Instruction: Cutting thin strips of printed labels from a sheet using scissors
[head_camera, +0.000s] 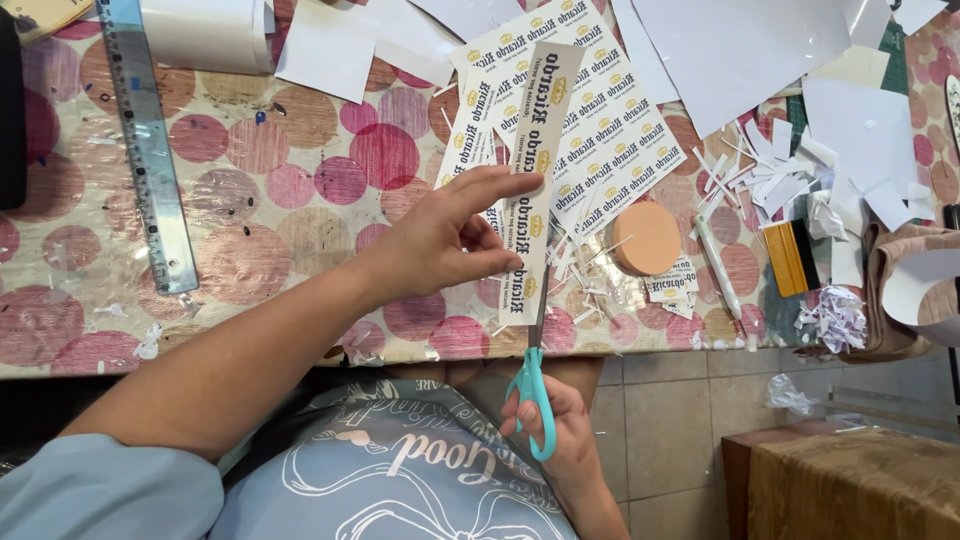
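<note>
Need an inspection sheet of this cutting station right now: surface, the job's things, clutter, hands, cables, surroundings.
Surface: table under a cloth with pink and red circles.
Job's things: long printed label strip held upright over a printed label sheet; teal-handled scissors cutting into the strip's lower end.
Clutter: paper offcuts, white slivers, metal ruler, round peach-coloured disc, yellow squeegee, white pen, white sheets at the top edge.
Hands: left hand pinches the strip; right hand grips the scissors.
Cables: nothing seen.
Surroundings: tiled floor, brown-covered box at lower right.
</note>
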